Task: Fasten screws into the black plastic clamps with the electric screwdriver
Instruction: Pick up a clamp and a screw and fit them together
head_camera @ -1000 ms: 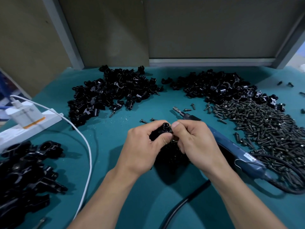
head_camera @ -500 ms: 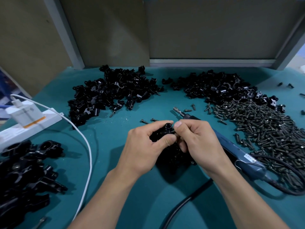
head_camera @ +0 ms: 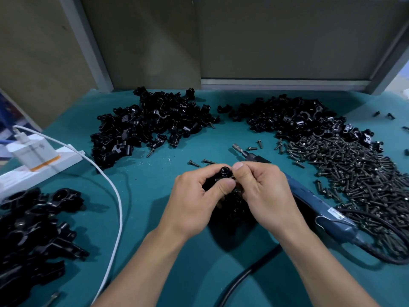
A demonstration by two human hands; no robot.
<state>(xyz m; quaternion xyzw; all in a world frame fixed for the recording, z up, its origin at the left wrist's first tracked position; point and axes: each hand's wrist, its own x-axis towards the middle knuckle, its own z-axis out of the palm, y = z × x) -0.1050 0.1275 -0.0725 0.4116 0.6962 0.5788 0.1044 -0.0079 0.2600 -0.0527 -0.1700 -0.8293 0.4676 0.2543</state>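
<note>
My left hand [head_camera: 197, 198] grips a black plastic clamp [head_camera: 223, 172] above the middle of the teal table, its round hole facing up. My right hand [head_camera: 263, 191] pinches a small screw against the clamp's right side; the screw is mostly hidden by my fingers. The blue electric screwdriver [head_camera: 309, 200] lies on the table just behind and right of my right hand, bit pointing far left, untouched. A big heap of dark screws [head_camera: 358, 173] covers the right side.
Two piles of black clamps lie at the back, one left [head_camera: 150, 127] and one right [head_camera: 287, 116]. More clamps [head_camera: 33, 224] are heaped at the near left. A white power strip [head_camera: 33, 165] with charger and white cable [head_camera: 117, 207] sits left. Loose screws [head_camera: 208, 161] dot the middle.
My right thumb and fingers have shifted slightly right along the clamp, baring more of its round top. Both hands stay in place.
</note>
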